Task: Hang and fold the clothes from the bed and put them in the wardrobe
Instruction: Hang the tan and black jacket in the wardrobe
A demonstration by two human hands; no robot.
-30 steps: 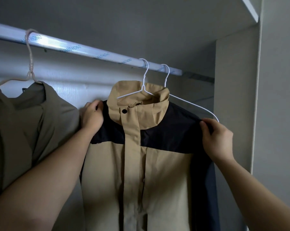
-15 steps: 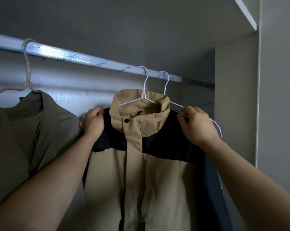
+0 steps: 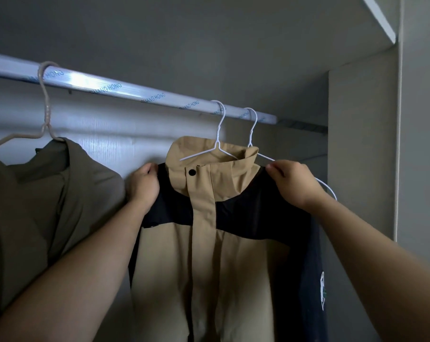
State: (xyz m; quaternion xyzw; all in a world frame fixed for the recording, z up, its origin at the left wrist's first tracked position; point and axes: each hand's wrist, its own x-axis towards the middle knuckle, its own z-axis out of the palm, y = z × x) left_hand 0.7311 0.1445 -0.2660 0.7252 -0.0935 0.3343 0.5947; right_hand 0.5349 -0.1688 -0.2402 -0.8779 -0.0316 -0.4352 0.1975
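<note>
Gripping both shoulders of the tan-and-black jacket [image 3: 209, 255] with left hand [image 3: 143, 186] and right hand [image 3: 293, 183], set well apart. Already hung on white hanger [image 3: 217, 150] inside wardrobe [image 3: 359, 149]. Might snag the empty second hanger [image 3: 253, 127] touching right fingers, or drag a hook off rail [image 3: 110, 88] if tugged unevenly.

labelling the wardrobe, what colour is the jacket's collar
The jacket collar is tan; head view.

Inside the dim wardrobe [image 3: 307, 77] I see a pale wood-grain back panel [image 3: 110, 124], a shiny rail [image 3: 125, 88] (blue lettering printed along it) catching the light, a grey top board [image 3: 159, 25] overhead, and a plain side panel [image 3: 359, 144] at right.
</note>
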